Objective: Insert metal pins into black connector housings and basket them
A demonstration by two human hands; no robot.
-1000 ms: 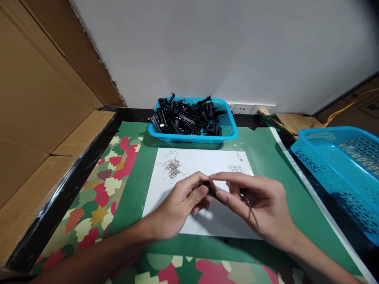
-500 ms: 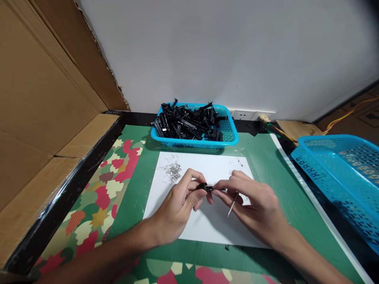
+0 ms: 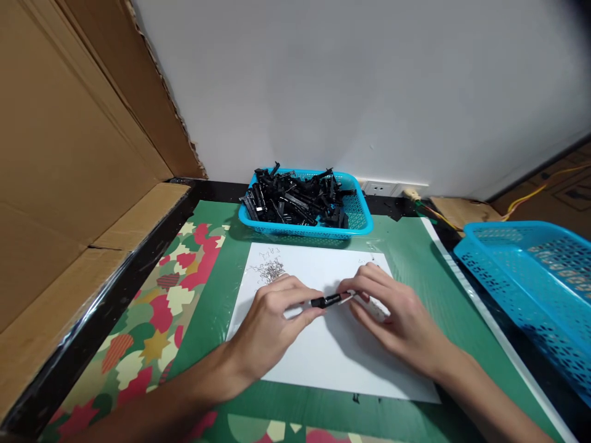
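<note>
Green sheeting [image 3: 215, 301] covers the table before a pale wall [image 3: 323, 86]. Above it, the left hand [image 3: 272, 317] pinches one end of a slim black plastic piece [image 3: 329, 301] between thumb and forefinger. Its long axis runs crosswise, the far end pointing right and slightly upward at the right hand [image 3: 399, 314], whose fingers are curled close; whether they grip it cannot be told. Beneath lies white paper [image 3: 309, 363], bearing a pile of tiny wire bits [image 3: 270, 271]. Beyond, a blue basket [image 3: 305, 231] holds black plastic parts [image 3: 295, 200]; another blue basket [image 3: 512, 231] stands right.
</note>
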